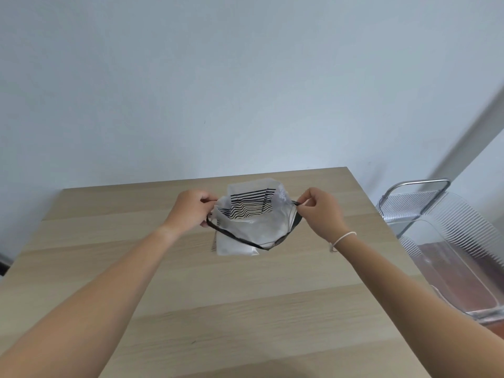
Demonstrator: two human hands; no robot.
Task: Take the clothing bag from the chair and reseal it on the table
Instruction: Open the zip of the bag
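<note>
Nearest the camera, two bare forearms reach out over the pale wooden table (191, 296). The left hand (192, 208) is curled closed, pinching the left end of the clothing bag's (245, 236) dark closure strip (234, 237). The right hand (317, 211) pinches the strip's right end between thumb and forefinger, the other fingers loosely folded; a white cord circles that wrist.

The bag sits on the table between the hands, past its middle, its mouth gaping toward the person and upward, and a black-and-white striped garment (249, 207) shows inside. The step in hand looks like lining up the mouth for closing. To do it well, the person should likely draw the two ends apart until the strip's lips lie straight and matched, lower them flat onto the wood, then press along from one end (trapped air may need squeezing out first).

The bag's long axis seems to run away from the person, base toward the far edge, while the strip runs left to right.

Beyond, to the right, stands a clear ribbed chair (450, 241).
</note>
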